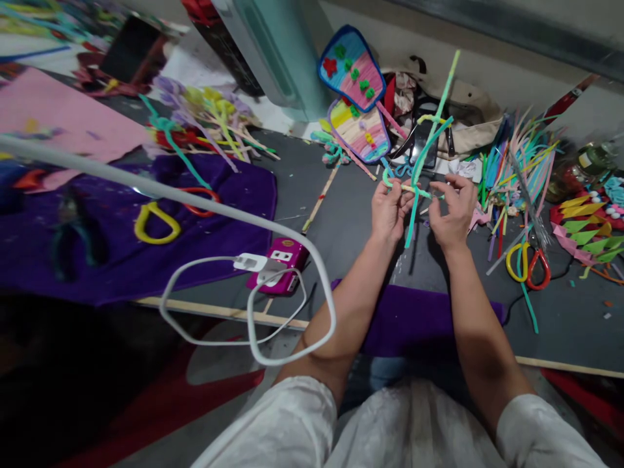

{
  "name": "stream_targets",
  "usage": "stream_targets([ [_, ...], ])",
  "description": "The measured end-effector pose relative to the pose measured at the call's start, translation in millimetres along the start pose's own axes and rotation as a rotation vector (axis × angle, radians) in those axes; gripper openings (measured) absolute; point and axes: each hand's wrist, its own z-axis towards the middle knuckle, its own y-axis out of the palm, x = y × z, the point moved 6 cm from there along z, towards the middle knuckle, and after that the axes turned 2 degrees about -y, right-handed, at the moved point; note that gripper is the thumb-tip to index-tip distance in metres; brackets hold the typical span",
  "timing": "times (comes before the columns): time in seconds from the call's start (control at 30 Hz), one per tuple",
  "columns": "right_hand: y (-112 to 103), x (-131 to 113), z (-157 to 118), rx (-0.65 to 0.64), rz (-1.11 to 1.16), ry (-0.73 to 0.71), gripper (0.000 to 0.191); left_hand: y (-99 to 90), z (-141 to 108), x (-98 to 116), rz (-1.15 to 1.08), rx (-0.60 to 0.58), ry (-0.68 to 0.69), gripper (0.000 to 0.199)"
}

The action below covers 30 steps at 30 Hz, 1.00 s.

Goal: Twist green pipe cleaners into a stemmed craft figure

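My left hand (pixel 391 211) pinches the left part of a pipe-cleaner piece (pixel 418 174) over the grey table. The piece has a long light-green and turquoise stem, upright and slightly tilted, with a yellow twist near its upper part and a pale crosspiece low down. At the right end of that crosspiece is my right hand (pixel 454 211), thumb and forefinger closing around the tip, its other fingers loosely curled. The exact contact at the fingertips is small and hard to see.
Pipe cleaners (pixel 521 162) lie bundled at right beside scissors (pixel 528 263). Decorated fan shapes (pixel 358 78) lean at the back. A white cable (pixel 322 273) loops in front, near a magenta power strip (pixel 280 266). Pliers (pixel 73 227) and yellow-handled scissors (pixel 156 224) rest on purple cloth (pixel 234 195).
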Motion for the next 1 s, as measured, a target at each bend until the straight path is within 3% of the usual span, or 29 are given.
stream_targets([
  [0.13,10,-4,-3,-0.08,-0.056,-0.009,0.021,4.5,-3,-4,-0.021,-0.047,0.021,0.03],
  [0.47,10,5,-7,0.049,-0.286,-0.059,0.021,19.1,-17,-10,-0.199,-0.085,-0.053,0.03],
  [0.77,17,4,-7,-0.061,-0.261,-0.242,0.021,16.7,-13,-11,-0.246,-0.048,-0.207,0.021],
  [0.9,20,-3,-8,-0.14,-0.24,-0.294,0.021,14.4,-9,-9,-0.249,-0.08,-0.237,0.021],
  [1.0,17,-5,-7,-0.119,-0.233,-0.277,0.022,14.7,-10,-6,-0.203,-0.128,-0.27,0.024],
])
